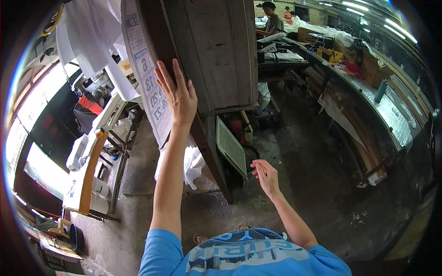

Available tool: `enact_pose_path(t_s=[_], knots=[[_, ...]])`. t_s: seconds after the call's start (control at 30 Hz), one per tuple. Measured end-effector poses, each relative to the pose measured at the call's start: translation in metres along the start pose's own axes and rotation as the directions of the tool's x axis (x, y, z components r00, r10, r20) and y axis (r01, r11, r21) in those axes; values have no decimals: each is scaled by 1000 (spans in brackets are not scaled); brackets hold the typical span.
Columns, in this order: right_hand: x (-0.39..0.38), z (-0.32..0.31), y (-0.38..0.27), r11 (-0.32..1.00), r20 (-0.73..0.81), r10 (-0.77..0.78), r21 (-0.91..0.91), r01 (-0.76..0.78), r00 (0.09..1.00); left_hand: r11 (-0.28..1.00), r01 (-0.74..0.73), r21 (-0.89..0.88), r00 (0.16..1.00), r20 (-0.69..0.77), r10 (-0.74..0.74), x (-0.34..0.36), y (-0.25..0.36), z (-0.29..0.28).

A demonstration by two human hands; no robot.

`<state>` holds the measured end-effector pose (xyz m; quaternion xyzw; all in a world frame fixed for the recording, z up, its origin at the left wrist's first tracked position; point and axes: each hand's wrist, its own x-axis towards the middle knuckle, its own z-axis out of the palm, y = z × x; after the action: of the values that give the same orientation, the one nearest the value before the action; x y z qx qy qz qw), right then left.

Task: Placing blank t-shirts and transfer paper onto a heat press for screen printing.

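My left hand rests open, fingers stretched, on the edge of a dark wooden board beside a printed calendar sheet. To its right is a tall grey wooden panel. My right hand hangs lower in mid-air, fingers loosely bent and apart, with nothing visible in them, near a pale slatted panel leaning low behind it. A bunched white cloth lies behind my left forearm, partly hidden.
White cloths hang upper left above a narrow bench and buckets. Right, a long cluttered table has long rolls beneath. A co-worker stands behind it; others are farther back. Concrete floor surrounds my feet.
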<state>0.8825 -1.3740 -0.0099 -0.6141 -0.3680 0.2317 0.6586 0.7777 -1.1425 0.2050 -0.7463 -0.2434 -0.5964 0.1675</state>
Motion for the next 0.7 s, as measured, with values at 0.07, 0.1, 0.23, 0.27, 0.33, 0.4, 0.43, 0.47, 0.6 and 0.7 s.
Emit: enact_pose_path(t_s=[0.07,0.1,0.23,0.27,0.33,0.4,0.43,0.47,0.6,0.7], knots=[[8,11,-13,983,1,-157,-93,157,988,1000,-26,-1,1000,-17,25,1,-2,-1],[12,16,-21,983,3,-158,-90,157,988,1000,-27,3,999,-17,27,2,-3,-2],[27,37,-65,926,-29,-326,-211,313,945,1000,-12,4,1000,9,12,0,-5,-1],[33,42,-74,862,-33,-453,-273,427,891,1000,-12,0,1000,10,12,0,-6,-1],[43,55,-95,780,-31,-571,-330,531,820,1000,-19,-2,1000,2,19,0,-7,-1],[50,69,-122,606,-9,-748,-417,677,664,999,-32,9,999,1,32,-1,-9,-1],[54,76,-133,607,-13,-750,-414,679,662,999,-42,17,999,-1,42,-1,-11,0],[57,82,-143,543,4,-795,-442,714,607,998,-50,30,999,-4,50,-1,-11,1],[70,111,-181,417,38,-863,-512,751,504,995,-44,-87,998,-40,41,1,-10,6],[76,128,-216,316,26,-913,-587,745,408,987,-10,-162,1000,-13,8,-2,-8,9]])
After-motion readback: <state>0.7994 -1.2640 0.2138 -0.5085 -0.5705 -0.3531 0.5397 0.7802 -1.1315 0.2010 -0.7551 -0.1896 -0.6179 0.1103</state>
